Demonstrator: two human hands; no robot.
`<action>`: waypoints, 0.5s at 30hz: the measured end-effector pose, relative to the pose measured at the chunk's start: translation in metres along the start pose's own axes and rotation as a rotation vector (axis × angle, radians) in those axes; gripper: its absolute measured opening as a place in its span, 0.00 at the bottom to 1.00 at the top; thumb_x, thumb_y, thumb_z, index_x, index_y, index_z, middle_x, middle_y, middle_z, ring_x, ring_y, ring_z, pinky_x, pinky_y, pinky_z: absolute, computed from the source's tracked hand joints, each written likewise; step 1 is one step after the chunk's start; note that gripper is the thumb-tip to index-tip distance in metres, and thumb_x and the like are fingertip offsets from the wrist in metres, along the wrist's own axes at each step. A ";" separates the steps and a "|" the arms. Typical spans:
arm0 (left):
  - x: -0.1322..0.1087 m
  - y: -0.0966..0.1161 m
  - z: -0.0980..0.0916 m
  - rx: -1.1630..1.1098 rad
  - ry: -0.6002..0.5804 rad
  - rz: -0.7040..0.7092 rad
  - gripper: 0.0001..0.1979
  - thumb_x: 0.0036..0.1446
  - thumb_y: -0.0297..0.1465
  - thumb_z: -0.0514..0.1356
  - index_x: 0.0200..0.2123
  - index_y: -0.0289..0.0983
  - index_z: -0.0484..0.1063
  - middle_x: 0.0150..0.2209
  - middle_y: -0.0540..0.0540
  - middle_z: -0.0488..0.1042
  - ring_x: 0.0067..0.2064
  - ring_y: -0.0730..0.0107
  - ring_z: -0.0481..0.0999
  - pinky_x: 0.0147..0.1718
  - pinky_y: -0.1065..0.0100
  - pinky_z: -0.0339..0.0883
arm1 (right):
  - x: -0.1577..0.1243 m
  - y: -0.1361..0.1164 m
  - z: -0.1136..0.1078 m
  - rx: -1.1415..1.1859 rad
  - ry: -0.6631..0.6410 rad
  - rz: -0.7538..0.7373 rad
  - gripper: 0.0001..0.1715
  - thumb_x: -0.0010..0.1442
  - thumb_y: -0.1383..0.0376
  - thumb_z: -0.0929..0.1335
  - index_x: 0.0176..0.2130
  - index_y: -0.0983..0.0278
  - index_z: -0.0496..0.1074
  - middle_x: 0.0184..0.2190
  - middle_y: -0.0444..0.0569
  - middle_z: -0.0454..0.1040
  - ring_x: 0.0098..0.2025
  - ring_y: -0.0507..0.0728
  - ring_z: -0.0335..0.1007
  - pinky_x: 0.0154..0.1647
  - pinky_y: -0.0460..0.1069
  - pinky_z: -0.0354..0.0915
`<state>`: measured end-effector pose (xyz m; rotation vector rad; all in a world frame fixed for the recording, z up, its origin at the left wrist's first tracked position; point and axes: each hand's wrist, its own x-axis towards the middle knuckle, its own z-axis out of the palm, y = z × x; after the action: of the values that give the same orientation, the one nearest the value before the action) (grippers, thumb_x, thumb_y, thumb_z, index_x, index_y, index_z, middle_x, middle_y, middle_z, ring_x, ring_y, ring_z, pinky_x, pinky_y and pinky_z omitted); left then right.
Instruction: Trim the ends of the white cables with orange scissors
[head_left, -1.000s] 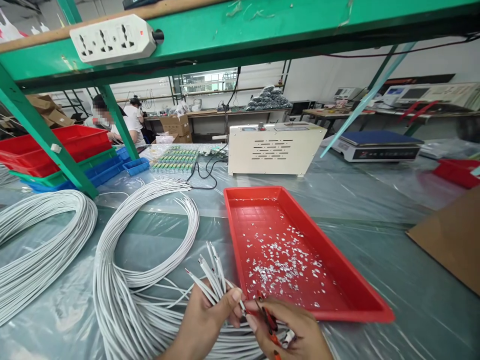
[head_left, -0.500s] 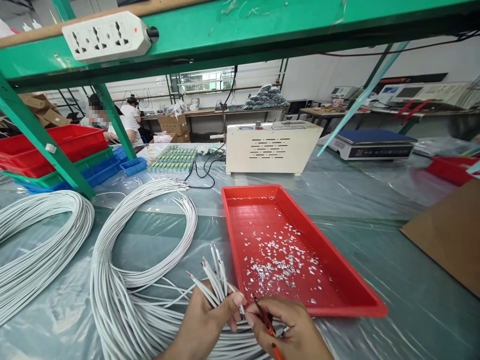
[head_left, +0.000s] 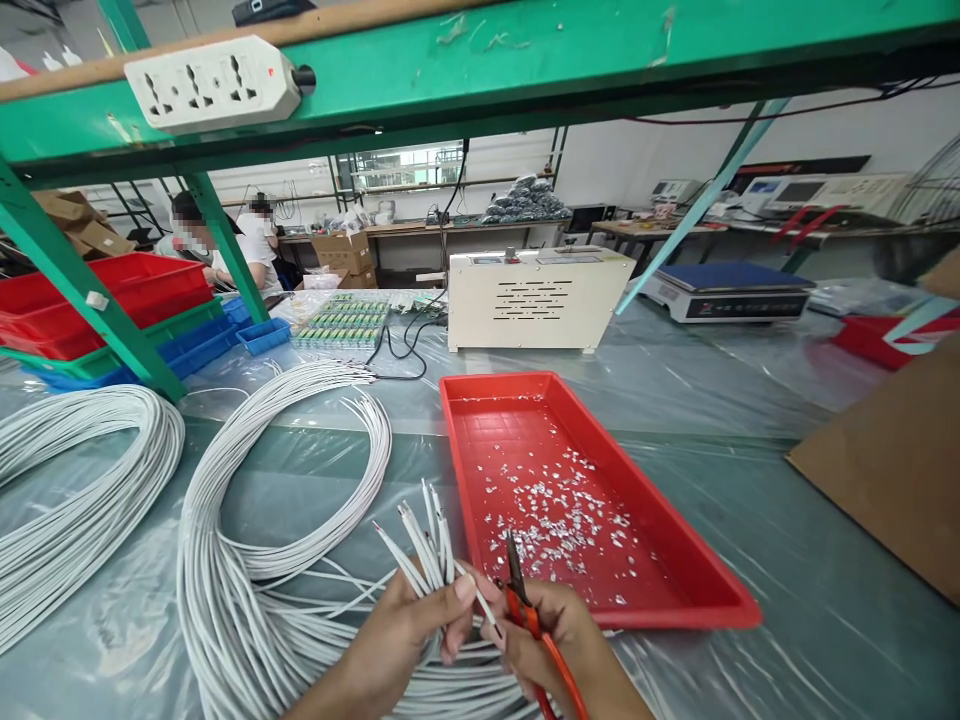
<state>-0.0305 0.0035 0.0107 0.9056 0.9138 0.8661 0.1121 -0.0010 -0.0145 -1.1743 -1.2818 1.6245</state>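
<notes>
My left hand (head_left: 409,630) is closed round a small bunch of white cables (head_left: 429,545) whose stripped ends fan upward. One cable (head_left: 481,598) of the bunch leans right, its dark tip beside my right fingers. My right hand (head_left: 559,640) holds orange-handled cutters (head_left: 525,612), blades pointing up; whether its fingertips touch the cable tip is unclear. Beneath my hands lies a large coil of white cables (head_left: 225,600). Just beyond my right hand is a red tray (head_left: 600,420) with small silvery scraps (head_left: 559,520) scattered inside.
Another white cable coil (head_left: 82,500) lies at left. Behind are a beige machine (head_left: 536,300), a scale (head_left: 727,290), stacked bins (head_left: 105,300) and green circuit boards (head_left: 343,322). Cardboard (head_left: 885,460) stands right. A green shelf beam (head_left: 480,70) crosses above; two people sit behind.
The cutters have risen and turned upright in my right hand, with their blades now in clear view. The right-hand cable of the bunch shows more of its length and its dark tip.
</notes>
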 end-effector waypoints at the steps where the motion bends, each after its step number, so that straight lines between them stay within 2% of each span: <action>1: 0.000 0.001 0.000 -0.020 -0.001 -0.007 0.16 0.48 0.41 0.60 0.28 0.31 0.74 0.12 0.55 0.57 0.17 0.79 0.53 0.18 0.75 0.49 | 0.000 -0.001 0.000 0.015 -0.002 0.013 0.17 0.43 0.56 0.70 0.20 0.65 0.62 0.11 0.36 0.56 0.12 0.44 0.48 0.12 0.41 0.49; 3: 0.001 0.004 -0.001 -0.050 0.004 -0.014 0.16 0.47 0.41 0.60 0.28 0.31 0.74 0.12 0.55 0.56 0.16 0.79 0.52 0.17 0.75 0.47 | -0.001 -0.004 -0.003 0.007 0.010 0.007 0.17 0.43 0.56 0.70 0.20 0.65 0.62 0.11 0.36 0.55 0.12 0.45 0.48 0.13 0.41 0.49; 5: 0.001 0.006 0.000 -0.073 0.007 -0.022 0.16 0.47 0.40 0.61 0.27 0.31 0.74 0.12 0.55 0.56 0.16 0.80 0.51 0.17 0.74 0.46 | -0.001 -0.007 -0.011 -0.092 0.094 -0.080 0.15 0.45 0.56 0.68 0.20 0.65 0.64 0.13 0.38 0.58 0.14 0.46 0.52 0.15 0.42 0.52; 8: 0.001 0.006 0.000 -0.087 0.013 -0.031 0.16 0.47 0.40 0.61 0.27 0.31 0.73 0.12 0.55 0.56 0.16 0.80 0.51 0.17 0.74 0.46 | 0.001 -0.009 -0.031 -0.460 0.358 -0.293 0.11 0.51 0.60 0.64 0.24 0.64 0.68 0.18 0.44 0.68 0.22 0.52 0.63 0.23 0.45 0.58; 10: 0.001 0.004 0.000 -0.085 0.028 -0.037 0.15 0.46 0.40 0.61 0.27 0.31 0.73 0.13 0.55 0.56 0.17 0.80 0.51 0.18 0.74 0.46 | 0.003 -0.008 -0.047 -0.825 0.541 -0.379 0.10 0.50 0.63 0.62 0.32 0.63 0.71 0.25 0.47 0.74 0.26 0.55 0.68 0.25 0.46 0.58; 11: 0.001 0.003 -0.001 -0.083 0.039 -0.040 0.15 0.46 0.40 0.61 0.27 0.31 0.73 0.13 0.55 0.56 0.17 0.80 0.52 0.18 0.74 0.46 | 0.004 -0.008 -0.054 -1.004 0.613 -0.354 0.10 0.49 0.64 0.62 0.32 0.61 0.71 0.26 0.47 0.75 0.26 0.56 0.70 0.22 0.45 0.56; 13: 0.001 0.000 -0.001 -0.078 0.063 -0.042 0.14 0.47 0.39 0.61 0.28 0.31 0.73 0.13 0.55 0.57 0.18 0.80 0.53 0.18 0.75 0.47 | 0.006 -0.006 -0.066 -1.265 0.643 -0.267 0.07 0.50 0.62 0.63 0.27 0.60 0.70 0.20 0.45 0.74 0.21 0.57 0.69 0.18 0.45 0.50; 15: 0.002 -0.003 -0.001 -0.077 0.087 -0.030 0.13 0.48 0.38 0.61 0.25 0.31 0.71 0.14 0.55 0.57 0.18 0.80 0.53 0.19 0.75 0.48 | 0.007 -0.005 -0.071 -1.368 0.630 -0.229 0.08 0.51 0.61 0.63 0.24 0.60 0.68 0.16 0.43 0.71 0.19 0.56 0.68 0.17 0.45 0.48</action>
<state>-0.0300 0.0041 0.0076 0.7913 0.9603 0.9145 0.1774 0.0267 -0.0171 -1.9389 -1.9518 -0.0583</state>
